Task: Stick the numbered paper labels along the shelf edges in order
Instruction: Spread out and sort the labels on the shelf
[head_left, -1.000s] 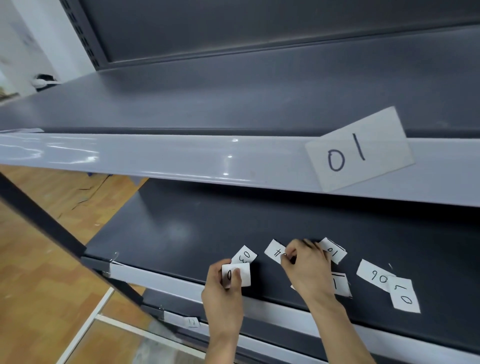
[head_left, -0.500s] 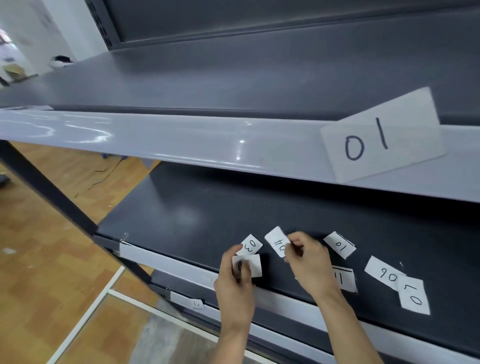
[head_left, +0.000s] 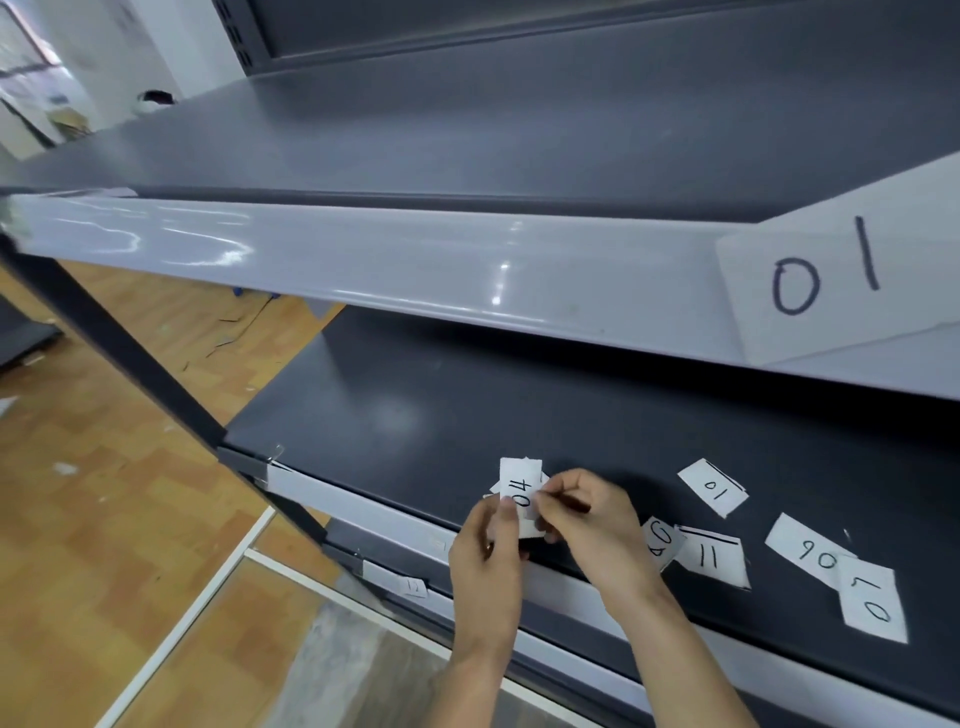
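Over the dark lower shelf (head_left: 415, 415), left hand (head_left: 485, 566) and right hand (head_left: 587, 525) both pinch the 04 label (head_left: 521, 488).

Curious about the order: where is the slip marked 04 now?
Low centre of the head view: the 04 slip is pinched between left hand and right hand over the lower shelf, left of the 11 slip.

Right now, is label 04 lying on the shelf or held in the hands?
Held: the left hand and the right hand both pinch label 04 over the shelf.
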